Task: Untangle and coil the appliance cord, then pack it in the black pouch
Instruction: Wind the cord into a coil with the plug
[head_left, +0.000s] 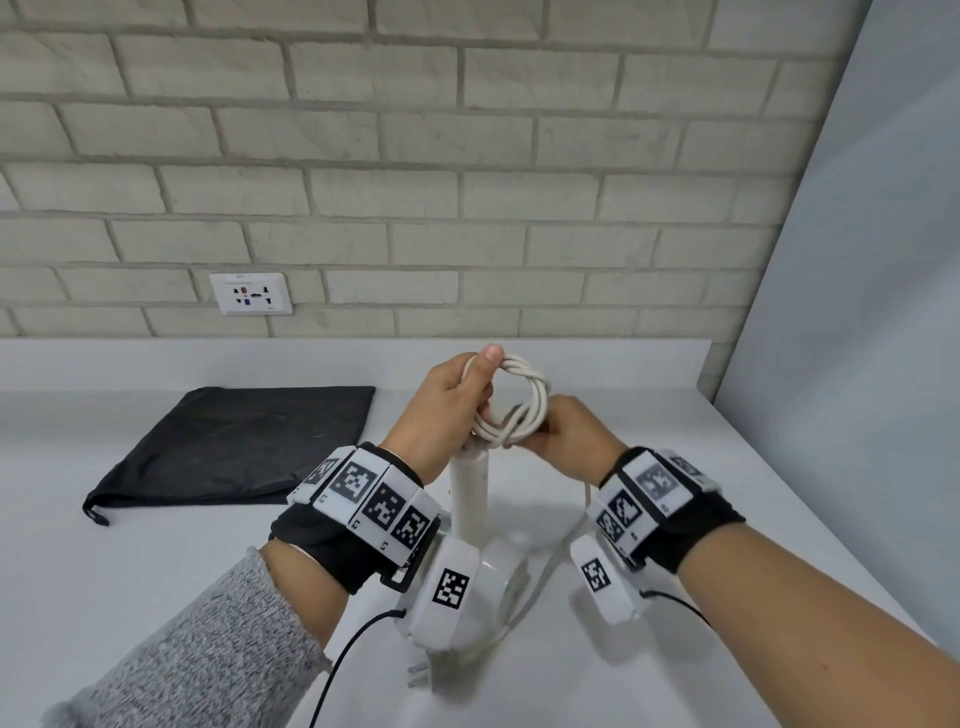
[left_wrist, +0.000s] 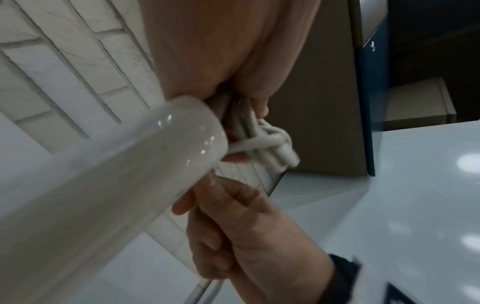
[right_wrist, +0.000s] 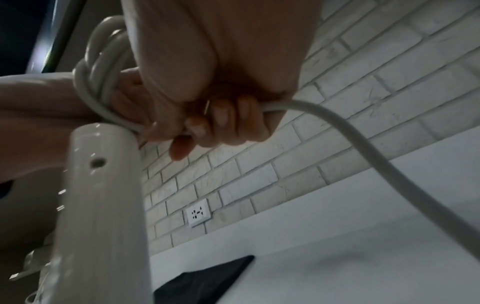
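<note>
A white cord (head_left: 519, 400) is wound into a small coil held above the counter. My left hand (head_left: 457, 395) grips the coil's left side, thumb over its top. My right hand (head_left: 563, 434) pinches the cord (right_wrist: 337, 127) at the coil's lower right; the loose end trails down past my right wrist to a plug (head_left: 420, 675) lying on the counter. The cord joins the top of a white appliance handle (head_left: 469, 493) standing beneath the coil (left_wrist: 267, 144). The black pouch (head_left: 239, 447) lies flat on the counter at the left, apart from both hands.
A brick wall with a white socket (head_left: 251, 293) runs behind the white counter (head_left: 156, 545). A pale panel (head_left: 857, 312) closes off the right side. The appliance's rounded white base (head_left: 498, 582) sits between my wrists.
</note>
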